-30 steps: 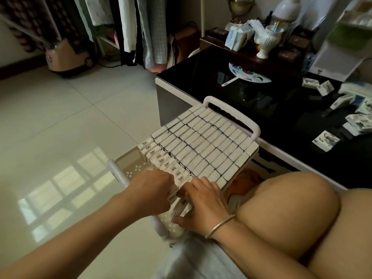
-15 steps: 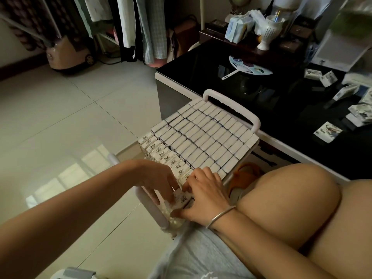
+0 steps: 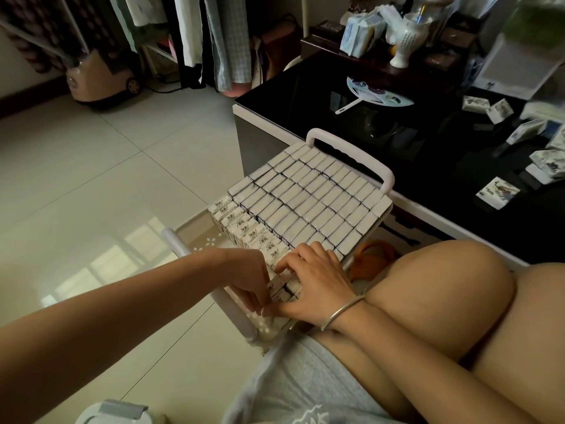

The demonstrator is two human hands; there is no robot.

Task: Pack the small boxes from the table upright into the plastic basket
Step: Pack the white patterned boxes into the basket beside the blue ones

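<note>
A white plastic basket [image 3: 351, 149] with two handles stands on the floor against the black table, packed with rows of small white boxes [image 3: 308, 197] standing upright. Both hands work at its near corner. My left hand [image 3: 244, 276] reaches in from the left, its fingers curled down onto the boxes of the nearest row [image 3: 282, 289]. Opposite it, my right hand [image 3: 318, 286], a silver bangle on its wrist, presses its bent fingers on the same boxes, and the thumbs nearly meet. Loose small boxes [image 3: 498, 192] lie on the table at the right.
The black glass table [image 3: 397, 139] carries a round hand fan [image 3: 377, 97], a white vase [image 3: 408, 38] and tissue packs. My bare knee [image 3: 443, 295] rises right of the basket. Tiled floor [image 3: 91, 194] spreads to the left; clothes hang at the back.
My left hand slid from on top of the near rows toward the basket's near handle and spread its fingers. The right hand stayed at the near corner. The camera tipped slightly.
</note>
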